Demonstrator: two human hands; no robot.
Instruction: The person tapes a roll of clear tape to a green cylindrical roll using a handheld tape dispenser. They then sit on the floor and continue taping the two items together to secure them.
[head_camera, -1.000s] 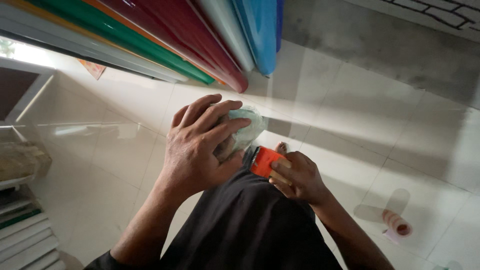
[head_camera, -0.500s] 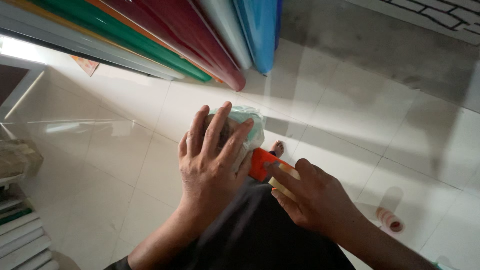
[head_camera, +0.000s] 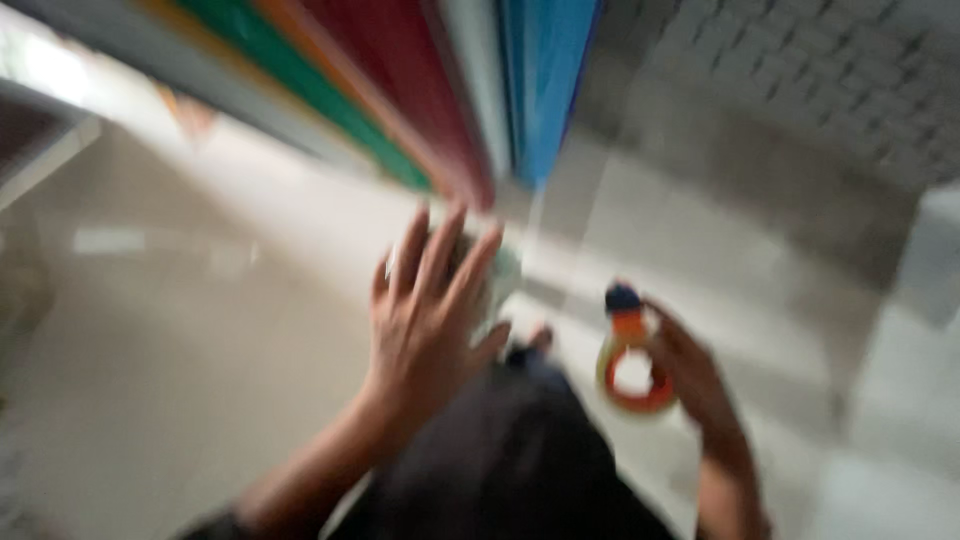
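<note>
Though the frame is blurred, the right hand (head_camera: 690, 375) pinches a tape roll (head_camera: 632, 372), judged light and rigid; left hand (head_camera: 425, 310), fingers spread, cups a pale bundle (head_camera: 500, 275), seemingly soft.

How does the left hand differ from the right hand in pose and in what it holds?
The left hand is spread, fingers splayed upward, its palm pressed over a pale greenish bundle that it mostly hides; the right hand is curled around an orange tape roll with a dark blue tip. The left hand sits higher and nearer the coloured rolls; the right hand is lower, out to the side. Both are blurred and hang above the tiled floor.
</note>
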